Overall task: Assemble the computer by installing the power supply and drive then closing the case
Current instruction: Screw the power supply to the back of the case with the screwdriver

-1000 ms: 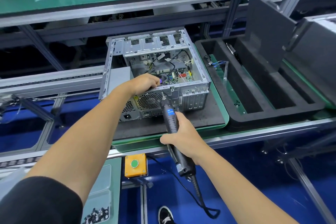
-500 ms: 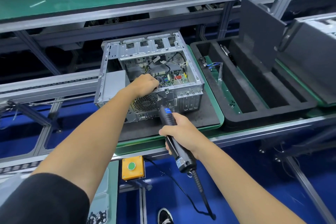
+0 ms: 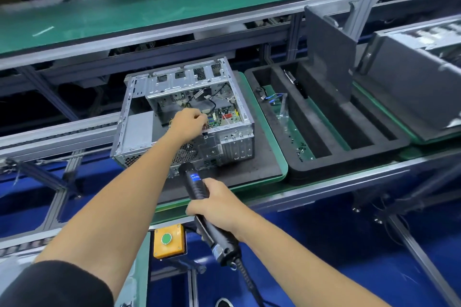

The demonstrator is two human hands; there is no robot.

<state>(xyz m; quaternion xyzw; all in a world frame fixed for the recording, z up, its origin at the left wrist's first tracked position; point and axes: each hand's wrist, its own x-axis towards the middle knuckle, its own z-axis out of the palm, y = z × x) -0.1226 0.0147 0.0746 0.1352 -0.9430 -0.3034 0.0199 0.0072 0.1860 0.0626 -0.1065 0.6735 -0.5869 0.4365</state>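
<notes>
Open computer case point(image 3: 184, 117), electric screwdriver point(image 3: 197, 184)

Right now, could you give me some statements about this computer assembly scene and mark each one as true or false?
1. The right hand grips the electric screwdriver. True.
2. The computer case is closed by its side panel. False: it is open, and the boards and cables show.
3. The left hand reaches into the case. True.
4. The button on the yellow box is red. False: it is green.
5. The foam tray lies to the left of the case. False: it lies to the right.
</notes>
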